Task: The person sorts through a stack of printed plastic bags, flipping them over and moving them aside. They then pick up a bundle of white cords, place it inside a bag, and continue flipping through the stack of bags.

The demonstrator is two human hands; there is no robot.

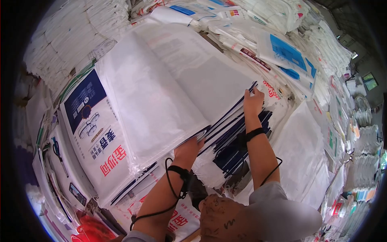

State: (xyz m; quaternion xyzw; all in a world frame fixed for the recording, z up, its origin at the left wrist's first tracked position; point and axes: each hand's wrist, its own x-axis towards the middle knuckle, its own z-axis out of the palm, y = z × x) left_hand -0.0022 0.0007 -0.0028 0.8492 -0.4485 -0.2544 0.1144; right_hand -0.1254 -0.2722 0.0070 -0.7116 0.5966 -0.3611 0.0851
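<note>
Before me lies a wide pile of flat white woven sacks, some with dark blue edges. One white sack (149, 101) is partly turned over to the left, its near edge raised. My left hand (188, 151) is under that raised edge, most of its fingers hidden by the sack. My right hand (254, 102) pinches the dark-edged corner of another white sack (217, 76) on the pile's right side. Below my right hand, several blue-edged sacks (231, 155) fan out in layers. To the left shows a printed sack (94, 121) with red and blue characters. Both wrists wear black bands with cords.
Tall stacks of white sacks (76, 30) rise at the back left. Blue-printed sacks (286, 52) lie at the back right. At the lower left are a phone-like device (77, 193), dark-handled scissors (57, 151) and a red bag (92, 230). More bundles (365, 161) stand at far right.
</note>
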